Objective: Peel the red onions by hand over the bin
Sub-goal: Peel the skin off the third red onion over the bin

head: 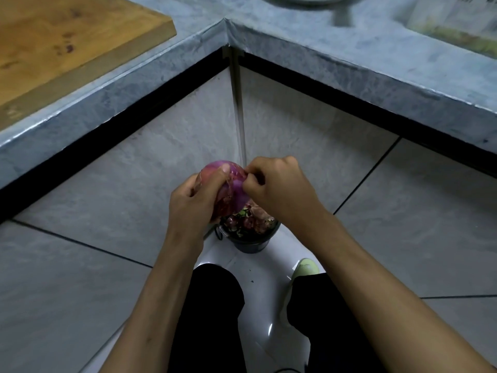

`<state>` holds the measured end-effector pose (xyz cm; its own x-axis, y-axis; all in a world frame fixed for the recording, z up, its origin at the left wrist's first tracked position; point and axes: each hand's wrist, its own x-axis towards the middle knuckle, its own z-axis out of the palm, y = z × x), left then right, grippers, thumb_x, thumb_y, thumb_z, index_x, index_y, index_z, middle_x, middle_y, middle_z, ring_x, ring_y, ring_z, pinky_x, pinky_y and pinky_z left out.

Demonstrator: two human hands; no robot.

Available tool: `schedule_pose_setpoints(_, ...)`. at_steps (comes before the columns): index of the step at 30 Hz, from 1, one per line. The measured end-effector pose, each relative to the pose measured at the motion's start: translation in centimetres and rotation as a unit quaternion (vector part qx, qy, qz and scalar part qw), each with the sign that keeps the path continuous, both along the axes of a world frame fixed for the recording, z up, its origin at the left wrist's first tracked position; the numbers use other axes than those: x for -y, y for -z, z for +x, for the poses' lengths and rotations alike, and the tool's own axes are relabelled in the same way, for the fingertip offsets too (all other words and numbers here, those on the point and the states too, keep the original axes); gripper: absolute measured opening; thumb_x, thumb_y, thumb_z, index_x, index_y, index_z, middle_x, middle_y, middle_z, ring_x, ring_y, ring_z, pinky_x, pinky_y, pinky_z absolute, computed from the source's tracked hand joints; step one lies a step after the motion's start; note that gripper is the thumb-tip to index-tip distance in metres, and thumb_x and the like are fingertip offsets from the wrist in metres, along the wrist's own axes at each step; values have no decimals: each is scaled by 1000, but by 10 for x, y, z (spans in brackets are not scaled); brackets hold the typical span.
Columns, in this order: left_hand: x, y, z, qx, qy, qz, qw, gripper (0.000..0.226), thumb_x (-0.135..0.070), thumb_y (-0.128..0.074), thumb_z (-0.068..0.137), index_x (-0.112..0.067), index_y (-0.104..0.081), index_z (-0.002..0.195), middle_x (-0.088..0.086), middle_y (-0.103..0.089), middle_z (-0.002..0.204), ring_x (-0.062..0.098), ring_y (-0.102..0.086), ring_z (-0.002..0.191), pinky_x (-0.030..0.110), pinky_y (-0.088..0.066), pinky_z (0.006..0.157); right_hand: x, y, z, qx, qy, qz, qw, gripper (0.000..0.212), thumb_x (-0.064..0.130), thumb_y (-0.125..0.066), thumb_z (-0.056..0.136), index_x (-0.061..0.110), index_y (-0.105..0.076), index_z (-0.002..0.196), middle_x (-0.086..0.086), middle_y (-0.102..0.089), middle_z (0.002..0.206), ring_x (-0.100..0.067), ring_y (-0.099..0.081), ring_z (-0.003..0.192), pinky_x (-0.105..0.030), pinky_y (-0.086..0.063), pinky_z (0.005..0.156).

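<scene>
head view: left hand (197, 200) grips a red onion (231, 184), fingers curled round it, thumb across the top. right hand (279, 187), just beside it, pinches at the skin on the onion's near side. directly below both hands sits the bin (251, 242), already holding peelings. this looks like mid-peel: dry skin remains under the left hand. next move likely calls for tearing the pinched strip downward and dropping it.

Left hand (197, 199) fingers curled, gripping; right hand (277, 184) fingers pinching
</scene>
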<state>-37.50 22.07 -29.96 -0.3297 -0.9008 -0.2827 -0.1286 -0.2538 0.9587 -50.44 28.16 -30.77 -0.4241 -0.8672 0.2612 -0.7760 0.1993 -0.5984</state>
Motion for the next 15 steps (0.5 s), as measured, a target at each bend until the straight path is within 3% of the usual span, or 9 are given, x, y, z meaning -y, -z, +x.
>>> schedule_pose_setpoints(3, -1, -2, 1, -12, -4, 15, 1000, 22, -36, -68, 93, -16, -75, 99, -3, -73, 80, -1, -70, 63, 16, -49, 46, -5, -2, -2, 34, 2, -49, 998, 16, 13, -60, 84, 9, -73, 77, -3, -63, 58, -15, -52, 50, -27, -47, 53)
schedule_pose_setpoints(5, 0, -5, 2, -21, -9, 36, 999, 23, -41, -66, 94, -21, -75, 99, -8, -75, 78, 0, -72, 67, 17, -50, 48, -10, -6, -3, 68, -13, -83, 994, 15, 12, -62, 86, 8, -76, 81, -1, -67, 61, -14, -57, 56, -15, -43, 55)
schedule_pose_setpoints(7, 2, -7, 4, -22, -3, 37, 999, 25, -44, -64, 94, -23, -75, 100, -9, -77, 79, 2, -73, 70, 17, -51, 49, -15, -7, -1, 96, -32, -105, 989, 13, 17, -69, 86, 8, -77, 90, 1, -73, 72, -7, -65, 64, -10, -48, 65)
schedule_pose_setpoints(11, 0, -10, 3, -23, 7, 30, 999, 25, -46, -62, 95, -24, -75, 99, -10, -77, 79, 3, -73, 70, 17, -50, 48, -16, -2, 4, 96, -19, -157, 983, 26, 24, -81, 78, 8, -77, 98, -2, -77, 87, -10, -72, 75, -28, -61, 71)
schedule_pose_setpoints(15, -2, -8, 4, -20, 1, 24, 1000, 25, -45, -65, 94, -23, -75, 97, -9, -76, 77, 3, -73, 69, 18, -51, 49, -12, 2, 6, 32, 1, -198, 980, 12, 19, -73, 83, 9, -79, 88, -4, -76, 85, -16, -71, 72, -36, -60, 66)
